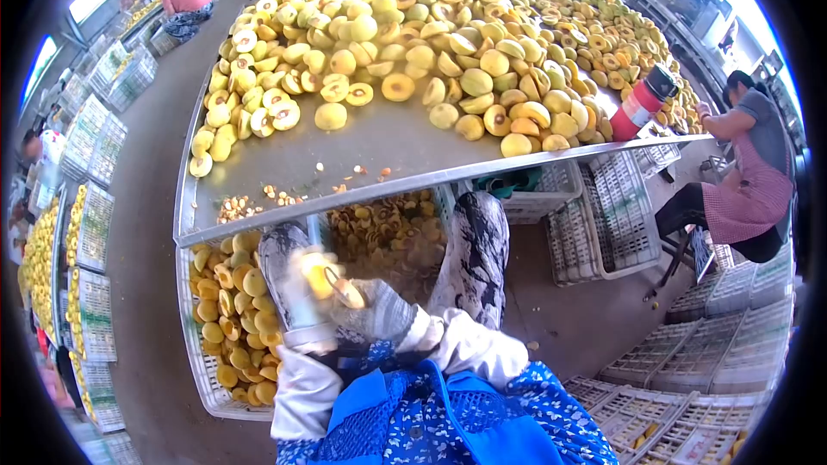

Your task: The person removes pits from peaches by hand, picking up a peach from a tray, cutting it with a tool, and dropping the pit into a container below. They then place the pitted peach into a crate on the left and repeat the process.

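Observation:
My left hand (303, 297), smeared by motion, is closed around a yellow fruit half (320, 281) above the space between my knees. Close beside it on the right, my right hand (382, 313) wears a grey glove and grips a small tool with a curved, ring-like end (349, 294), near the fruit. Past both hands, a metal table (345, 151) bears a large heap of halved yellow fruit (413, 43). Small pits and scraps (237, 208) lie by its near edge.
A white crate of fruit halves (237, 319) stands left of my legs. Between my knees is a container of scraps (388, 232). A red bottle (642, 103) leans at the table's right. Stacked crates (603, 224) and a seated person (745, 172) are at right.

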Action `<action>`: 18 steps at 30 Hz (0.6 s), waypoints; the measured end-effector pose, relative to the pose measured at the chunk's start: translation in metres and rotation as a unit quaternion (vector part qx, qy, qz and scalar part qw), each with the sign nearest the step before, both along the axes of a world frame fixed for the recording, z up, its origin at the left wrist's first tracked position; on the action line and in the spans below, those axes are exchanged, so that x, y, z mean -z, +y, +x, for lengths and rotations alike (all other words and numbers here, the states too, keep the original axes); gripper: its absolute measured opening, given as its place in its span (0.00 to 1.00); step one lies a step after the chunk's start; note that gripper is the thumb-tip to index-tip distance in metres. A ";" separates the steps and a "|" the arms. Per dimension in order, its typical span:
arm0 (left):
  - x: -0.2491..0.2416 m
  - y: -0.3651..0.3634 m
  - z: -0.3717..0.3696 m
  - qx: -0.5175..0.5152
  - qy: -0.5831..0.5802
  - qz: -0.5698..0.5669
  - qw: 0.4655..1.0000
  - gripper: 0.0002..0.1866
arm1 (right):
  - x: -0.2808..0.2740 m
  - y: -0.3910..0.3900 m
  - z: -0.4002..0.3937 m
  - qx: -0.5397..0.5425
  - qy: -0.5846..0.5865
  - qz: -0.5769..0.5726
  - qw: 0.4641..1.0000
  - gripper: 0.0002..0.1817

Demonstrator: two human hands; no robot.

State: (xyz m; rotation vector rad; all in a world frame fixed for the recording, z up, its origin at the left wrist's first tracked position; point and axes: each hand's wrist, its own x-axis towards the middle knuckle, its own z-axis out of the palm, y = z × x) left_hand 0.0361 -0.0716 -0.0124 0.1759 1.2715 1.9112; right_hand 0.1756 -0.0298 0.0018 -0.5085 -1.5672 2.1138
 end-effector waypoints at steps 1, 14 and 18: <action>-0.004 -0.011 -0.018 -0.073 0.124 -0.022 0.989 0.11 | 0.009 -0.001 -0.002 0.065 0.012 -0.036 0.997 0.11; -0.022 0.293 -0.099 0.146 0.731 -0.456 0.486 0.44 | 0.080 0.057 0.023 0.026 -0.369 0.176 0.912 0.32; -0.010 0.307 -0.093 0.155 0.717 -0.488 0.472 0.38 | 0.081 0.066 0.027 0.054 -0.360 0.138 0.921 0.31</action>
